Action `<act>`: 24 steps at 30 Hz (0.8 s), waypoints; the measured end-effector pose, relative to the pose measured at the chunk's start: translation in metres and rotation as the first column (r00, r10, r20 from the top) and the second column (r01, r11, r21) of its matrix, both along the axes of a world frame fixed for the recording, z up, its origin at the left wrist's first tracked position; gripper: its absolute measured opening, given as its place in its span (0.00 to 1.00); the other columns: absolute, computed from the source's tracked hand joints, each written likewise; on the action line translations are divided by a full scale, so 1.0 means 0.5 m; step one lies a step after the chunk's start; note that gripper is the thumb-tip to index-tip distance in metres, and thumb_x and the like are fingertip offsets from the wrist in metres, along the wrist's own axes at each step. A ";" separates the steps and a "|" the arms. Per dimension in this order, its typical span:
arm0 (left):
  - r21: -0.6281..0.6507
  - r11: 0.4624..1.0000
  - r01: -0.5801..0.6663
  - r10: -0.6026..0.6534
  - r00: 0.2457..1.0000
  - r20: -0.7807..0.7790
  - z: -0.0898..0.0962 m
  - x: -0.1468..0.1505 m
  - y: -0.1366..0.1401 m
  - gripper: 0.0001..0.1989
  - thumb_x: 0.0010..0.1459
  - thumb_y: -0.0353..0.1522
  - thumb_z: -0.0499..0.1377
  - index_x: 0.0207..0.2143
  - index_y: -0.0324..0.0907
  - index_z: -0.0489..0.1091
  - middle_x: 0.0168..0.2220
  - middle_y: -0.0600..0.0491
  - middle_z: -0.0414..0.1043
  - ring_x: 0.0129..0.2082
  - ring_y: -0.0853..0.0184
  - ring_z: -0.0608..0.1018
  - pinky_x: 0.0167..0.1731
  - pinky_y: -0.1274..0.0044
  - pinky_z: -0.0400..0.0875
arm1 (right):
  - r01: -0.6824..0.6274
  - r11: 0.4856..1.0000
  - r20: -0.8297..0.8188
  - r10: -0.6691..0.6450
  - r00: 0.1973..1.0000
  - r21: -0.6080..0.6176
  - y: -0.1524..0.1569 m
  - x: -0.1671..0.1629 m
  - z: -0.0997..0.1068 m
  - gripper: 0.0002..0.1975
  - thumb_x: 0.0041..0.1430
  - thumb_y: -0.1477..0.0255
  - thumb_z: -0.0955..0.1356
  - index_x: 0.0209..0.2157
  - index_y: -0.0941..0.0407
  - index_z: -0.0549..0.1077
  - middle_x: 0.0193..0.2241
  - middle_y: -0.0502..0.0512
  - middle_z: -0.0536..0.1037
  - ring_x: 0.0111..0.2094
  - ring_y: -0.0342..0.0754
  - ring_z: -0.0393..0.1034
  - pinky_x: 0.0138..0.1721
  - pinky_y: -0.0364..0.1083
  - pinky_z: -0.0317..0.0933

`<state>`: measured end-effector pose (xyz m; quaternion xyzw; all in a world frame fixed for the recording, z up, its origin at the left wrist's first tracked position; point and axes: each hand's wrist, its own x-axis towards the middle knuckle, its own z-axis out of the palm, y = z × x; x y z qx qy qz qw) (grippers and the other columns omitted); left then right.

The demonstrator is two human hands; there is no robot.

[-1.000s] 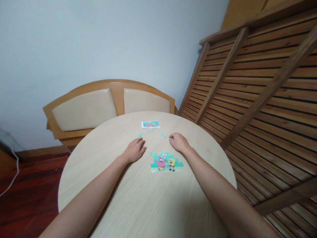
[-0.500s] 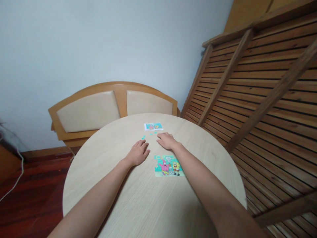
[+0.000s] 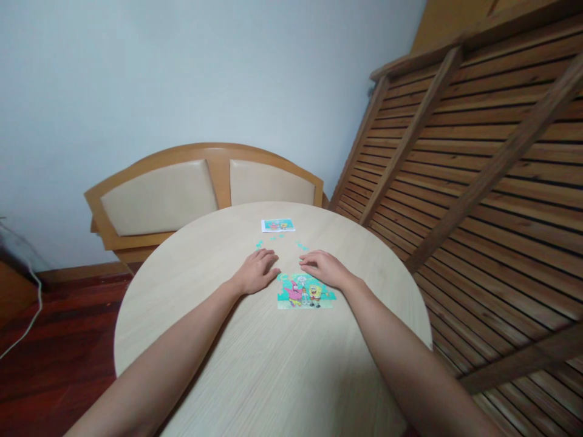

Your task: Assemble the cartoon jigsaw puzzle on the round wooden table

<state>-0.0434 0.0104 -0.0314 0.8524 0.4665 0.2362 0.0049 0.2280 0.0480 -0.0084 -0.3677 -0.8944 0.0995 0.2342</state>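
A cartoon jigsaw puzzle (image 3: pixel 304 292), mostly joined, lies flat on the round table, with a gappy upper edge. My left hand (image 3: pixel 257 271) rests palm down just left of its upper left corner, fingers apart and holding nothing visible. Over the puzzle's upper right part is my right hand (image 3: pixel 324 267), thumb and fingers drawn close together. Whatever is between those fingertips is too small to make out. Loose teal puzzle pieces (image 3: pixel 302 246) lie just beyond the right hand. More teal pieces (image 3: pixel 259 244) sit beyond my left fingers.
A reference picture card (image 3: pixel 278 225) with the same cartoon lies near the far side of the round table (image 3: pixel 204 346). Behind the table stands a padded wooden headboard (image 3: pixel 159 197) against the wall. A slatted wooden panel (image 3: pixel 455 170) leans at the right.
My right hand has drawn back toward the puzzle's upper edge, uncovering loose pieces. My left hand has shifted slightly right, closer to the puzzle. The view has tilted slightly.
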 end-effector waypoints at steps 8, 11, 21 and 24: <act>-0.059 0.998 0.025 -0.029 0.997 -0.066 0.002 0.005 -0.008 0.23 0.68 0.42 0.51 0.58 0.39 0.67 0.62 0.42 0.65 0.64 0.53 0.64 0.65 0.59 0.56 | 0.096 0.995 -0.099 -0.098 0.990 -0.029 0.009 0.034 -0.019 0.12 0.58 0.75 0.69 0.45 0.56 0.78 0.45 0.57 0.81 0.49 0.51 0.72 0.54 0.50 0.62; -0.064 0.997 0.034 -0.040 0.996 -0.083 0.002 0.005 -0.008 0.23 0.67 0.42 0.51 0.59 0.39 0.66 0.62 0.42 0.65 0.64 0.53 0.63 0.65 0.59 0.56 | 0.138 0.990 -0.091 -0.139 0.986 -0.019 0.013 0.030 -0.026 0.10 0.61 0.70 0.69 0.42 0.55 0.79 0.45 0.57 0.80 0.48 0.52 0.72 0.55 0.51 0.61; -0.065 0.997 0.042 -0.046 0.997 -0.062 0.000 0.001 -0.009 0.24 0.67 0.43 0.52 0.58 0.39 0.67 0.63 0.41 0.64 0.65 0.52 0.63 0.66 0.58 0.55 | 0.316 0.936 -0.021 -0.323 0.946 -0.152 0.000 -0.009 -0.017 0.10 0.55 0.65 0.73 0.40 0.50 0.81 0.48 0.55 0.79 0.54 0.58 0.67 0.57 0.57 0.58; -0.072 0.997 0.031 -0.036 0.997 -0.073 -0.001 0.000 -0.009 0.25 0.67 0.43 0.52 0.59 0.39 0.66 0.63 0.41 0.63 0.66 0.51 0.62 0.66 0.58 0.55 | 0.296 0.936 -0.066 -0.313 0.947 -0.192 0.001 -0.010 -0.017 0.10 0.53 0.68 0.74 0.39 0.52 0.80 0.45 0.53 0.81 0.52 0.56 0.69 0.56 0.56 0.59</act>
